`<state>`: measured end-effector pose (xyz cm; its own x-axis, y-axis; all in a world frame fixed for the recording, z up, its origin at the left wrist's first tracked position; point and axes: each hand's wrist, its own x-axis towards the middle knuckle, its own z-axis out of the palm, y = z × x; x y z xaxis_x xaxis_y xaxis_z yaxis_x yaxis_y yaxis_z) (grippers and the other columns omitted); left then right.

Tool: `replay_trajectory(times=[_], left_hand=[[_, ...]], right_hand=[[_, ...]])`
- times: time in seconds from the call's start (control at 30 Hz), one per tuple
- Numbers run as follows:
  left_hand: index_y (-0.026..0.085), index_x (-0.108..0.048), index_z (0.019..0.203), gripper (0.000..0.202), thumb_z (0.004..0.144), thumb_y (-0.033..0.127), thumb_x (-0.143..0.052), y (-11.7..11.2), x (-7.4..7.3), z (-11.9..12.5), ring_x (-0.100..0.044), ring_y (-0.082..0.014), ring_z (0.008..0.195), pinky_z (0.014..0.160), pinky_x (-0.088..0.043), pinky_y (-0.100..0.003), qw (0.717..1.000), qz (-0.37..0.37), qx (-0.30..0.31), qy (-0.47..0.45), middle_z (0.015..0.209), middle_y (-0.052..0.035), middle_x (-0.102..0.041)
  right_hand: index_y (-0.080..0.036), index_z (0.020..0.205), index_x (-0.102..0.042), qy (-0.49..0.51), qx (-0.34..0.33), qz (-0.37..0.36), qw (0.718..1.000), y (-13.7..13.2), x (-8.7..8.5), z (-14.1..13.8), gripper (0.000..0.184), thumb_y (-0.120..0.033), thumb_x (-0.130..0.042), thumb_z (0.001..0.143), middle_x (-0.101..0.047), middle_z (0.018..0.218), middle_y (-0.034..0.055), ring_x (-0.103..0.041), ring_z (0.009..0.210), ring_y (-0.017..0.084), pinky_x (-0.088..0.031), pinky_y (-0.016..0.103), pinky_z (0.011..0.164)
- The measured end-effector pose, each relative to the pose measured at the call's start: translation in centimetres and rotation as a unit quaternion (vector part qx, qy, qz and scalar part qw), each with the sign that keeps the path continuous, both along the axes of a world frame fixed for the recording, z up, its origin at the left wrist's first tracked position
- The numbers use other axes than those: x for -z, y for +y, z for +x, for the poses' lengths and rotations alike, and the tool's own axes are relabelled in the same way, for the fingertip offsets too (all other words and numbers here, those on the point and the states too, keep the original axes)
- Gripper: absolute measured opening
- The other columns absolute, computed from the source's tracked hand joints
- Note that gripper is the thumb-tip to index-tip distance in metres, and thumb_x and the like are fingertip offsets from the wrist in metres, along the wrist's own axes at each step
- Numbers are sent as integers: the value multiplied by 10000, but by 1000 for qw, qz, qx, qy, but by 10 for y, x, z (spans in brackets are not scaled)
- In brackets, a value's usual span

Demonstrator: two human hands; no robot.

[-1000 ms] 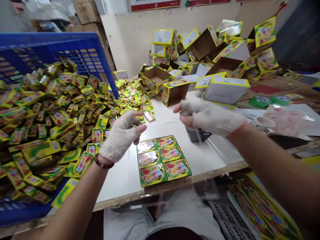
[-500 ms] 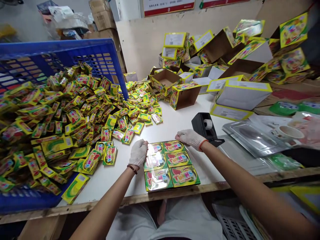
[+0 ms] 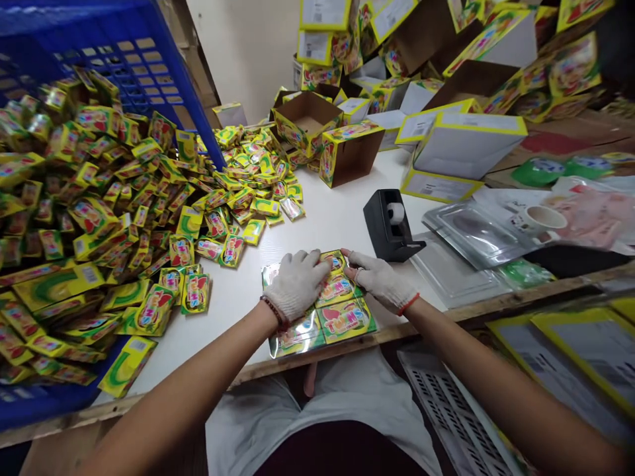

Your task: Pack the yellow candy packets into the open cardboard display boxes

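Observation:
A flat block of small green and yellow packets (image 3: 342, 317), set in two columns under a clear glossy cover, lies on the white table (image 3: 327, 218) near its front edge. My left hand (image 3: 296, 284), in a white knit glove, lies flat on the block's left half with fingers stretched out. My right hand (image 3: 380, 281), also gloved, rests on the block's upper right part, fingers extended and touching the left hand's fingertips. Neither hand grips anything.
A blue crate (image 3: 124, 59) at the left spills a heap of loose packets (image 3: 124, 198) across the table. A black tape dispenser (image 3: 389, 225) stands right of the block. Clear plastic trays (image 3: 471, 231) and open cardboard boxes (image 3: 347, 155) fill the right and back.
Both hands came down from mid-air onto the block, first at its far corners, now flat on its top. The clear cover now lies over the packets. The camera has tilted downward.

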<state>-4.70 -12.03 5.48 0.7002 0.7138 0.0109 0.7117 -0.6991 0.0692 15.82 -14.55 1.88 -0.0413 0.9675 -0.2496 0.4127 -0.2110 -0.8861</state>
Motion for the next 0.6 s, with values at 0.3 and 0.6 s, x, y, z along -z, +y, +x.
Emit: replay_trajectory(times=[0.3,0.6], left_hand=[[314,-511,1400,492,954,516,-465,-8,1,33,-486,-344,1228,1000,-366,-571,1000,-6,5,-15,1404,-126,-509],[320,-528,1401,672,848,702,-535,-13,4,37,-409,-397,1302,1061,-259,-685,1000,-14,-8,-22,1475,-168,-439]], right_hand=[[-231,1190,-713,-54,-1,25,998,-89,-10,7,424,-415,-524,857,-695,995,74,-630,928,240,-528,342,843],[-177,1285,-644,143,78,-70,984,-108,10,5,590,-539,-610,819,-661,782,42,-637,768,204,-530,317,737]])
